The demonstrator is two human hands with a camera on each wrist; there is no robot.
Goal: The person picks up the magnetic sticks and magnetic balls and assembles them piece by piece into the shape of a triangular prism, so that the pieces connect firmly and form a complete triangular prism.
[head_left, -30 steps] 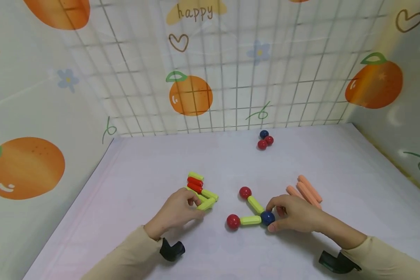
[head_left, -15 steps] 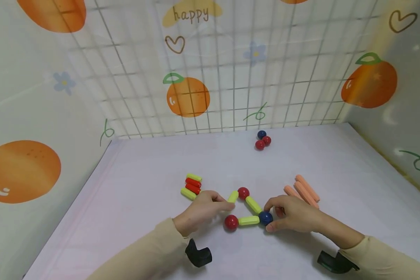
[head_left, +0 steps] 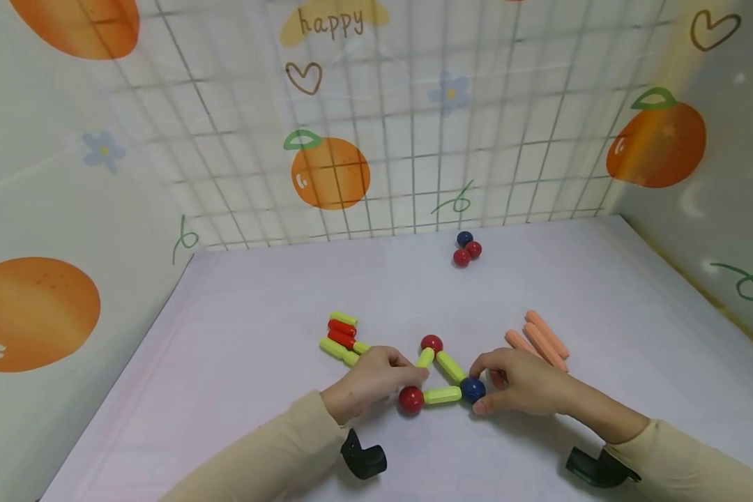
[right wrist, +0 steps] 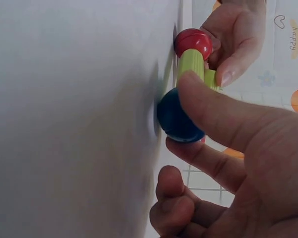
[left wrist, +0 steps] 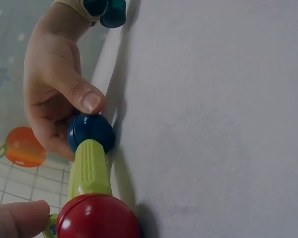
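My right hand (head_left: 527,383) pinches a blue ball (head_left: 473,390) between thumb and fingertips; the right wrist view shows the grip close up. Two yellow-green rods run from that ball, one (head_left: 443,395) to a near red ball (head_left: 411,399) and one (head_left: 450,366) to a far red ball (head_left: 431,344). My left hand (head_left: 373,382) pinches a third yellow-green rod (head_left: 424,358) along the remaining side, its far end right at the far red ball. In the left wrist view, the near red ball (left wrist: 97,218) sits beside a left fingertip, partly hiding the held rod.
Left of the piece lie red rods (head_left: 341,339) and yellow-green rods (head_left: 334,348), partly behind my left hand. Several orange rods (head_left: 546,345) lie beyond my right hand. Two loose red balls (head_left: 461,257) and a blue ball (head_left: 465,239) rest near the back wall.
My left hand has moved right from the loose rods, carrying a yellow-green rod to the gap between the red balls. My right hand has kept its grip on the blue ball.
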